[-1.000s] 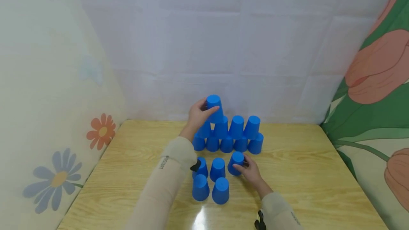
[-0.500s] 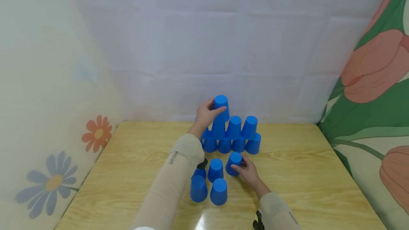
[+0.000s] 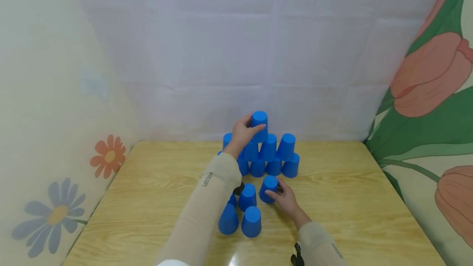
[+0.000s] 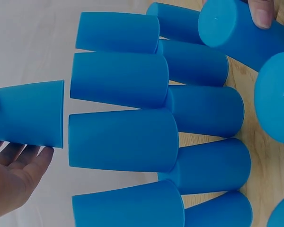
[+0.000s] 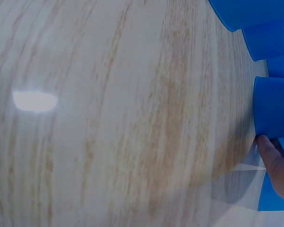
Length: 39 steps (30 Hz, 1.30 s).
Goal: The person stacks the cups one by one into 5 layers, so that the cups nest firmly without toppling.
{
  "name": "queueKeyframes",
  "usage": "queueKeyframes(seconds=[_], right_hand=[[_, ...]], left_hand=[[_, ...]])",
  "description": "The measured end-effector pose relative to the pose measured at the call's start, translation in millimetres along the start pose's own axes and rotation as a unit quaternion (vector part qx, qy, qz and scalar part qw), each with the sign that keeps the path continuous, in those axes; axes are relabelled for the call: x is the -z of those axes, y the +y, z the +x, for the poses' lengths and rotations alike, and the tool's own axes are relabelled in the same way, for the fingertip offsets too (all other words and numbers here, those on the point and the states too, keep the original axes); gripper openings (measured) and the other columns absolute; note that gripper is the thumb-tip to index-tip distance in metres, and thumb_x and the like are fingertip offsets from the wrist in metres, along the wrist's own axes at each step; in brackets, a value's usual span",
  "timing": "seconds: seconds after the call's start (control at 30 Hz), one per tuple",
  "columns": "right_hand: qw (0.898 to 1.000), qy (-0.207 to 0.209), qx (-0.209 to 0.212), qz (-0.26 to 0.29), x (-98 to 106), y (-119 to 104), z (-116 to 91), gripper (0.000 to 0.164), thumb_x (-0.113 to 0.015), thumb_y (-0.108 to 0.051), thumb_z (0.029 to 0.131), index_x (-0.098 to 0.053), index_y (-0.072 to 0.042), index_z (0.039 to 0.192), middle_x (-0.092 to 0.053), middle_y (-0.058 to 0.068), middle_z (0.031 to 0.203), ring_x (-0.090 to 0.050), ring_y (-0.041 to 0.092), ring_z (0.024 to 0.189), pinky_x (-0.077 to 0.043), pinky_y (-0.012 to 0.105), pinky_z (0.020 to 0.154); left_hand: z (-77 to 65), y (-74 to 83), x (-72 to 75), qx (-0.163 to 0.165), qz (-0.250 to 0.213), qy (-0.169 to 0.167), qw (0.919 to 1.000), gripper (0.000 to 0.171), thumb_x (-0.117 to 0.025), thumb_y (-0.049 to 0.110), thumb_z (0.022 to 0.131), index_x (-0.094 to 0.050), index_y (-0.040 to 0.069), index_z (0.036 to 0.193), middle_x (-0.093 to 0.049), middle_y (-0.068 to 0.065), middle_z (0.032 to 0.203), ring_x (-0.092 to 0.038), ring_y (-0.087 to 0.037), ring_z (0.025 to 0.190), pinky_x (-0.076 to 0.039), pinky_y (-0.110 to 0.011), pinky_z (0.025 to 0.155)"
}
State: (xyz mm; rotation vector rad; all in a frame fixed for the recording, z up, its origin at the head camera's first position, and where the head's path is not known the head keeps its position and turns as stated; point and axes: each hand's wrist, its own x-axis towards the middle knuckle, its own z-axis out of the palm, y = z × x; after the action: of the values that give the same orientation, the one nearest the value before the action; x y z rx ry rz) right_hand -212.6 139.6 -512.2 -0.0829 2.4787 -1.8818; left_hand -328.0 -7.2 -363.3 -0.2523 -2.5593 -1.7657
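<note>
My left hand (image 3: 243, 133) grips an upside-down blue plastic cup (image 3: 260, 119) above the upper row of a stacked cup wall. In the left wrist view, a narrow gap separates the held cup's rim from the upper-row cups (image 4: 123, 139). Below them stands the bottom row (image 4: 210, 163), also inverted. My right hand (image 3: 288, 201) holds another inverted blue cup (image 3: 267, 188) at the table, thumb on its near side. Several loose inverted cups (image 3: 251, 221) stand left of it; the left sleeve partly hides one of them (image 3: 232, 201).
The wood-grain table (image 3: 159, 200) carries everything. A white cloth backdrop (image 3: 199, 52) hangs behind the cup wall. Flower-printed panels stand at left (image 3: 44, 126) and right (image 3: 425, 134). The left forearm (image 3: 203, 208) passes over the loose cups' left side.
My left hand has carried its cup rightward along the top of the wall. The right hand keeps its cup in place. The head view has shifted slightly.
</note>
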Motion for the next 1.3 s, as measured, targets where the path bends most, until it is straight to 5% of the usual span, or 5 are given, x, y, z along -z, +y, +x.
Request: queueKeyframes(seconds=[0.1,0.73,1.3], right_hand=[[1.0,0.001,0.008,-0.003,0,14,6,0.053,-0.061,-0.027,0.08,-0.042,-0.007,0.125,-0.047,0.014,0.118,-0.042,0.032,0.109,-0.036,0.044,0.089],[1.0,0.007,0.003,-0.005,-1,16,6,0.054,-0.061,-0.028,0.08,-0.041,-0.006,0.126,-0.046,0.015,0.119,-0.042,0.032,0.109,-0.036,0.044,0.089],[1.0,0.008,-0.008,-0.007,-2,17,6,0.055,-0.061,-0.028,0.08,-0.04,-0.006,0.126,-0.045,0.015,0.121,-0.041,0.033,0.11,-0.036,0.044,0.089]], left_hand=[[0.1,-0.1,-1.8,-0.003,-0.001,0.001,1.0,0.062,-0.063,0.035,0.077,-0.039,0.015,0.13,-0.042,-0.004,0.129,-0.038,-0.021,0.116,-0.035,-0.035,0.092],[0.0,-1.5,-6.0,0.001,-0.003,-0.004,1.0,0.062,-0.062,0.034,0.078,-0.037,0.013,0.132,-0.04,-0.006,0.13,-0.036,-0.023,0.117,-0.034,-0.036,0.093],[-8.8,1.9,12.0,0.018,-0.014,0.003,0.9997,0.069,-0.062,0.045,0.075,-0.036,0.017,0.132,-0.04,-0.003,0.13,-0.034,-0.02,0.119,-0.033,-0.041,0.093]])
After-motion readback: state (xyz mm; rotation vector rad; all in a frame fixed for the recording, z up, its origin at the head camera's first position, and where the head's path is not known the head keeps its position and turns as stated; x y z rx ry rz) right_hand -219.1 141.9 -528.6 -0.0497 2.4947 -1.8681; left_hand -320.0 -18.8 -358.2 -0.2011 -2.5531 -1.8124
